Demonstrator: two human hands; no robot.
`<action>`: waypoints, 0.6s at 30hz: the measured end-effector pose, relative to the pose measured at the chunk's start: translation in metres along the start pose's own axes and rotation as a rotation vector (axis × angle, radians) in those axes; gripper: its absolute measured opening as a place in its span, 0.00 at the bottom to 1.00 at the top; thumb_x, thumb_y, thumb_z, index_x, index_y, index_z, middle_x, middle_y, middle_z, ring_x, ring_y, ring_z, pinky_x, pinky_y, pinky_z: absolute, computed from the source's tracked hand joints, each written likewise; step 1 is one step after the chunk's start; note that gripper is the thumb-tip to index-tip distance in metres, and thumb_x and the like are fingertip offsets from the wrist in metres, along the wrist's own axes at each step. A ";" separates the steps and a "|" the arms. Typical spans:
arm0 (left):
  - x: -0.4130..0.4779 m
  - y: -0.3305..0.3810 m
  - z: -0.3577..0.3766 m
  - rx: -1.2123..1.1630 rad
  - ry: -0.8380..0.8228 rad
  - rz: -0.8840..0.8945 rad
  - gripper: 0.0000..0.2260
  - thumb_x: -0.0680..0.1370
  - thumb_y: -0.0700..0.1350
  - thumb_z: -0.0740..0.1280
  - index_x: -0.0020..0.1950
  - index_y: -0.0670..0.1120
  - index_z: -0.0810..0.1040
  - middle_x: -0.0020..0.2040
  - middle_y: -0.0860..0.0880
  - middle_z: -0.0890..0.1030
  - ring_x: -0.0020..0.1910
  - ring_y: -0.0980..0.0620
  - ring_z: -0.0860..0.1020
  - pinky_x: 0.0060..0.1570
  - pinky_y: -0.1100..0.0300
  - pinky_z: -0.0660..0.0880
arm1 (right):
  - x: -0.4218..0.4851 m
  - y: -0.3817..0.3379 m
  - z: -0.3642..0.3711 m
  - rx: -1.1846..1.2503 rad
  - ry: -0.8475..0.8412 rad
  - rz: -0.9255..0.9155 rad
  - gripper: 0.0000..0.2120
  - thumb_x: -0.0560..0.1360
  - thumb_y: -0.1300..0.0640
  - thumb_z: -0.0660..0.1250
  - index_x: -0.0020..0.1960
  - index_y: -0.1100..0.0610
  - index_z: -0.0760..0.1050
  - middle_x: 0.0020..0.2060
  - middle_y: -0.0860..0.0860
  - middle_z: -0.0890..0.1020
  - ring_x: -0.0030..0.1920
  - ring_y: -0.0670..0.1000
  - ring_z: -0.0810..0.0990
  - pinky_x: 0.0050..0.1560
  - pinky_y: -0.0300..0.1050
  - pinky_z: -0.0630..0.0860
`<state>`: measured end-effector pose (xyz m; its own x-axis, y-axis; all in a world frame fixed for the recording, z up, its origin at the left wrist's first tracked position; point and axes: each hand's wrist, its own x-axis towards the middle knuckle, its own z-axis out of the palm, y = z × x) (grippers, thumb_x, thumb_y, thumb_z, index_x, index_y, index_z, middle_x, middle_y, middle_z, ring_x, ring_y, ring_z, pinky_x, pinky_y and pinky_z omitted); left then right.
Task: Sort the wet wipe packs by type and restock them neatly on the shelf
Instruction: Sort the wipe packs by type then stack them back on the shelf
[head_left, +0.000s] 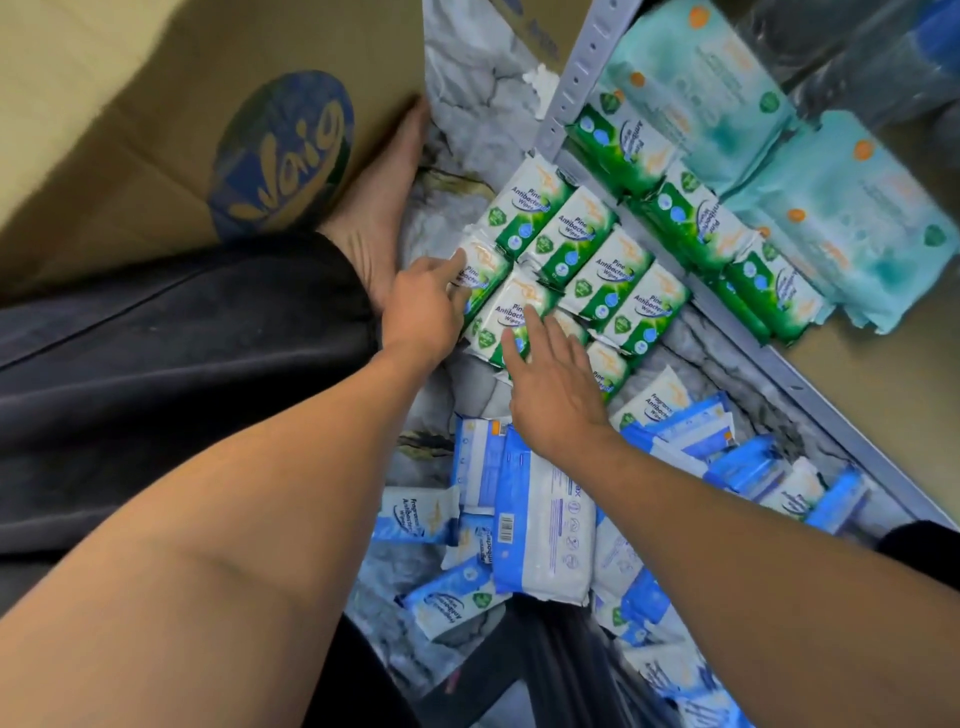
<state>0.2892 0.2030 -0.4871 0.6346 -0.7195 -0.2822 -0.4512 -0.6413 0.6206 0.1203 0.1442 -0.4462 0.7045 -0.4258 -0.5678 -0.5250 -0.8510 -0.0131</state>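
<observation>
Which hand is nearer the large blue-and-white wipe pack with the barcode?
Right. The right hand is just past the large blue-and-white wipe pack; the left hand, farther off, pinches a green-and-white pine pack.

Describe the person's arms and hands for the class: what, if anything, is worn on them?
The left hand and right hand are bare, with no gloves, rings, watch or bracelet showing. Both forearms are uncovered right up to the frame's edge, and no sleeve is in view.

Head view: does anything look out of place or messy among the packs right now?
Yes. The green pine packs lie in tidy rows, but the blue packs nearer the person are a jumbled heap at mixed angles, one large pack face down, barcode up.
</observation>
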 end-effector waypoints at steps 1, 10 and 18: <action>0.000 -0.001 0.000 -0.005 0.006 0.001 0.20 0.79 0.43 0.68 0.71 0.46 0.75 0.62 0.40 0.79 0.59 0.41 0.77 0.61 0.55 0.70 | 0.002 -0.001 0.001 -0.013 -0.007 -0.015 0.41 0.78 0.54 0.66 0.81 0.54 0.43 0.79 0.59 0.38 0.79 0.62 0.40 0.79 0.59 0.45; 0.014 0.002 0.000 -0.007 -0.020 0.025 0.20 0.80 0.44 0.68 0.71 0.46 0.75 0.65 0.44 0.78 0.62 0.45 0.76 0.61 0.58 0.69 | 0.018 -0.009 0.002 0.098 -0.037 0.049 0.39 0.81 0.53 0.59 0.81 0.57 0.36 0.77 0.62 0.33 0.78 0.63 0.33 0.79 0.58 0.43; -0.002 0.020 -0.001 0.197 0.009 0.007 0.19 0.79 0.49 0.68 0.71 0.50 0.74 0.74 0.44 0.68 0.69 0.40 0.66 0.65 0.47 0.69 | -0.006 0.016 -0.022 0.170 -0.012 0.049 0.35 0.81 0.47 0.60 0.81 0.52 0.47 0.80 0.59 0.45 0.79 0.62 0.43 0.78 0.58 0.47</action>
<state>0.2794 0.1915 -0.4732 0.6364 -0.7222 -0.2710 -0.5689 -0.6767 0.4674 0.1181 0.1260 -0.4253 0.6707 -0.4607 -0.5813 -0.6323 -0.7648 -0.1234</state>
